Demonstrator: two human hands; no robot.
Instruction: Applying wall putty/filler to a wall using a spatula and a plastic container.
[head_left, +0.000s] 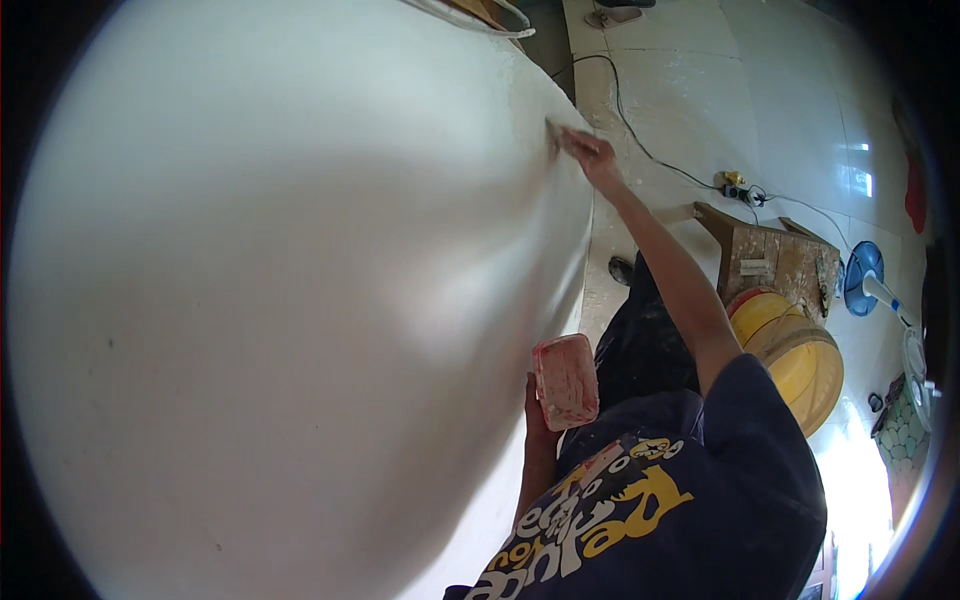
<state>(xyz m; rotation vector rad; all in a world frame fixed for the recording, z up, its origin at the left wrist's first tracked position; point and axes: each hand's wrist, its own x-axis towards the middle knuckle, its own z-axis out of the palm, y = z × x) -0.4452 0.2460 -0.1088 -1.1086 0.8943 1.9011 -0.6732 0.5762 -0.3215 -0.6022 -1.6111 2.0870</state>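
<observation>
A large white wall surface (300, 300) fills the left and middle of the view. My right hand (598, 165) is stretched far out, closed round the handle of a putty knife (556, 137). The blade is against the white surface near its far right edge, and motion blurs it a little. Close to my body, my left hand (535, 405) grips a red rectangular plastic tub (567, 382) from its left side. Pale, whitish residue coats the inside of the tub. Most of the left fingers are hidden behind it.
Right of me stands a worn wooden bench (775, 262), with a yellow bucket (790, 350) by it. A black cable (640, 140) runs over the tiled floor (680, 90) to a plug connection (740, 188). Farther right are a blue round object (864, 278) and bright light.
</observation>
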